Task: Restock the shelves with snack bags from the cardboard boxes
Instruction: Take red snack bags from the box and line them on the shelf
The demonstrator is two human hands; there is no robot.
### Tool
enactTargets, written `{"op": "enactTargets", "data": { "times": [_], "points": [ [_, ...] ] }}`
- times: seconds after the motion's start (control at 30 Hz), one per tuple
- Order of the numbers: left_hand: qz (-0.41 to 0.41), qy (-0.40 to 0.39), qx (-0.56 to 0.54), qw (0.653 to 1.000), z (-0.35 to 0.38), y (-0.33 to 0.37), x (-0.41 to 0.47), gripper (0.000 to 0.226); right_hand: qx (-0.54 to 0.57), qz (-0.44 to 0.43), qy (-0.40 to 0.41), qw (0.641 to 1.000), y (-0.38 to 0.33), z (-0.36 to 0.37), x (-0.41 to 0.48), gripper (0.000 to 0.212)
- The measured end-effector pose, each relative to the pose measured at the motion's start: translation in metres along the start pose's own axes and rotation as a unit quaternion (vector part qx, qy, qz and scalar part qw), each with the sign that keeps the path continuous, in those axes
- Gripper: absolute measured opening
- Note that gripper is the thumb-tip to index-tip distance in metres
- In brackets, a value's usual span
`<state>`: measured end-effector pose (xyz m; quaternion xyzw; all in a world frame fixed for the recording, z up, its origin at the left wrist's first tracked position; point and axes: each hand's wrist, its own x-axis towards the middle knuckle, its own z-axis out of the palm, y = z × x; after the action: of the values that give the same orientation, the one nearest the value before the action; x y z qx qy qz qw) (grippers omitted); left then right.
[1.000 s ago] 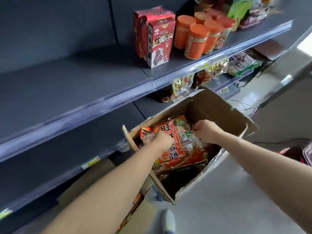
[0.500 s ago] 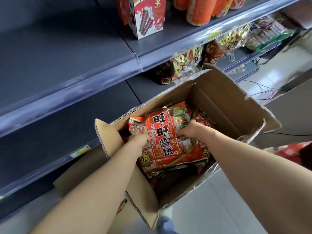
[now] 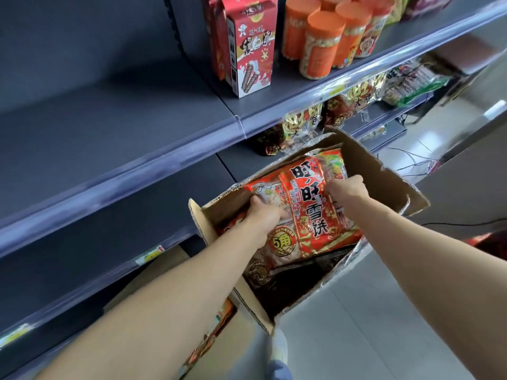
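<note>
With the left hand (image 3: 263, 215) and right hand (image 3: 347, 189) gripping opposite edges of the red snack bag (image 3: 307, 212) above the open cardboard box (image 3: 384, 174), lift it level — grip even — towards the bare shelf (image 3: 109, 138).

We stretch both bare forearms forward and down, the left forearm (image 3: 164, 311) coming in from the lower left and the right forearm (image 3: 425, 242) from the right. Our left hand (image 3: 263, 215) is knuckles up, fingers curled round the near-left edge of a red, glossy plastic snack bag (image 3: 310, 215), the fingertips out of sight. Our right hand (image 3: 347, 189) is bent at the wrist, its curled fingers pinching the bag's upper right part. The bag's printed face lies between the two sets of fingers.
</note>
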<state>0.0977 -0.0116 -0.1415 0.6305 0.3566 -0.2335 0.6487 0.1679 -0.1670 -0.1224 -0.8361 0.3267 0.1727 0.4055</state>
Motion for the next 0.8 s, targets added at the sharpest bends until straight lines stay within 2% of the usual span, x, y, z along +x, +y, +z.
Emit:
{"op": "enactTargets", "data": {
  "times": [0.13,0.23,0.33,0.63,0.73,0.8],
  "points": [
    [0.103,-0.019,0.038,0.994,-0.007,0.027,-0.04,0.071,0.071,-0.047,0.036,0.996,-0.018,-0.025,-0.038,0.061],
    [0.161,0.028,0.049,0.985,-0.032,0.05,-0.07,0.064,0.089,-0.095,0.056,0.99,-0.042,-0.028,-0.074,0.052],
    [0.193,0.088,0.026,0.977,-0.078,0.066,-0.098,0.062,0.08,-0.159,0.038,0.983,-0.076,-0.013,-0.113,0.052],
    [0.234,0.293,-0.089,0.923,-0.3,0.036,-0.173,0.038,-0.009,-0.352,-0.107,0.93,-0.157,0.141,-0.27,0.041],
    [0.218,0.351,-0.103,0.905,-0.385,0.009,-0.19,0.04,-0.05,-0.366,-0.159,0.916,-0.169,0.2,-0.333,0.053],
    [0.191,0.392,-0.089,0.895,-0.446,-0.011,-0.195,0.052,-0.07,-0.373,-0.187,0.906,-0.177,0.24,-0.37,0.061]
  ]
}}
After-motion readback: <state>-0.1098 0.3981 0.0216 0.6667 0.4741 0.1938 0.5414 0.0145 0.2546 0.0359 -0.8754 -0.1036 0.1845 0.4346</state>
